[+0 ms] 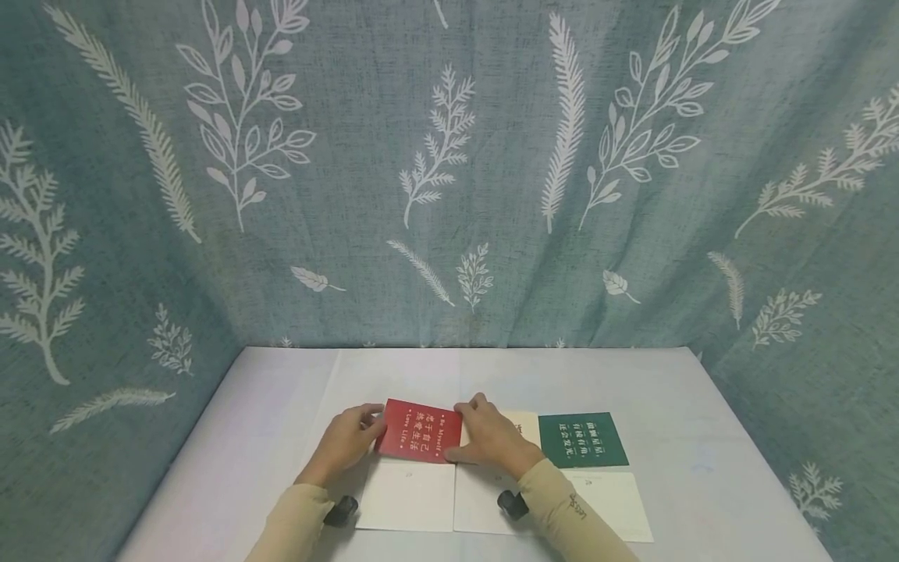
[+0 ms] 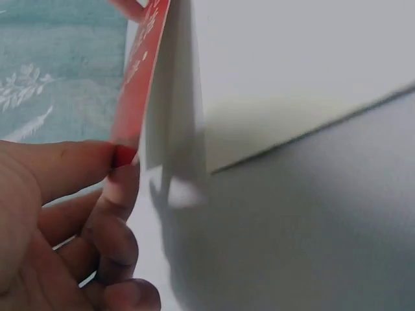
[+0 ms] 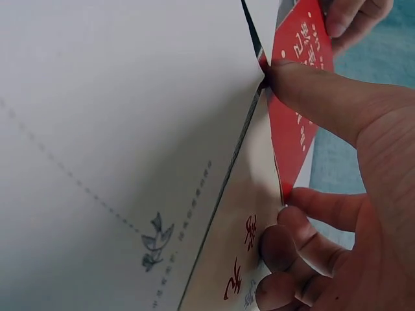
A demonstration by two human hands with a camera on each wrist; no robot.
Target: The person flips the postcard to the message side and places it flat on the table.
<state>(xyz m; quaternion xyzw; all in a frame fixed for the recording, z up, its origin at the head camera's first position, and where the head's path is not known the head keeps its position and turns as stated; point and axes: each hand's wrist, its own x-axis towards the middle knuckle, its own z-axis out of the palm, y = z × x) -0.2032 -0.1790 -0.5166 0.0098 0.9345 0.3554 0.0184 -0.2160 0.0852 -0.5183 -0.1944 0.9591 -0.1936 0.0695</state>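
Observation:
A red card (image 1: 419, 432) with pale lettering is held between both hands. My left hand (image 1: 346, 441) pinches its left edge; in the left wrist view the thumb and index finger (image 2: 118, 188) close on a corner, and the card is tilted up off the surface. My right hand (image 1: 495, 435) grips the right edge, its thumb (image 3: 324, 91) at one corner and its fingers at the other. A cream card (image 3: 227, 240) with red characters lies partly under the right hand. Beside it lies a green card (image 1: 584, 440) with white writing.
White cards lie in a row along the near side: a left one (image 1: 407, 497), a middle one (image 1: 481, 499) partly behind the right wrist, and a right one (image 1: 614, 503). All lie on a white table (image 1: 281, 390). A patterned teal curtain (image 1: 365, 172) stands behind and at both sides.

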